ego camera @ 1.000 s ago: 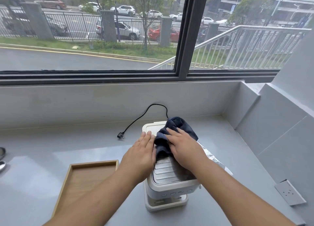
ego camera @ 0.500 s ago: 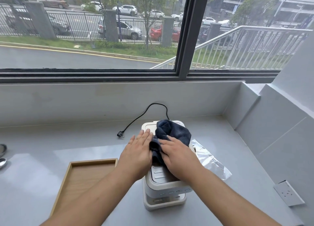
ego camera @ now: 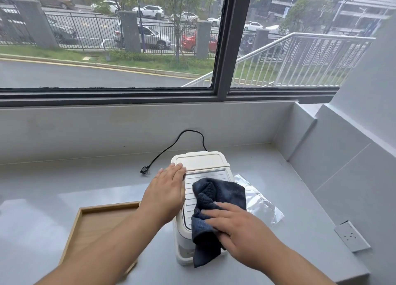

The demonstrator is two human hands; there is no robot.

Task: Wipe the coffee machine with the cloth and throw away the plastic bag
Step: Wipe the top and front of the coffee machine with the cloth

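Observation:
A white coffee machine (ego camera: 201, 162) stands on the grey counter (ego camera: 64, 188), seen from above. A dark blue cloth (ego camera: 220, 194) lies over its ribbed metal top and hangs down its front. My right hand (ego camera: 237, 227) presses flat on the cloth at the machine's front right edge. My left hand (ego camera: 167, 190) rests flat against the machine's left side and top edge, fingers straight. A clear plastic bag (ego camera: 259, 201) lies on the counter just right of the machine, partly hidden behind the cloth and machine.
A wooden tray (ego camera: 96, 222) sits left of the machine under my left forearm. The machine's black cord and plug (ego camera: 145, 170) trail to the back left. A wall socket (ego camera: 351, 235) is at the right. A window ledge runs behind.
My right hand has dragged the cloth from the back of the machine's top toward the front edge, uncovering the white lid. My left hand stays on the machine's left side.

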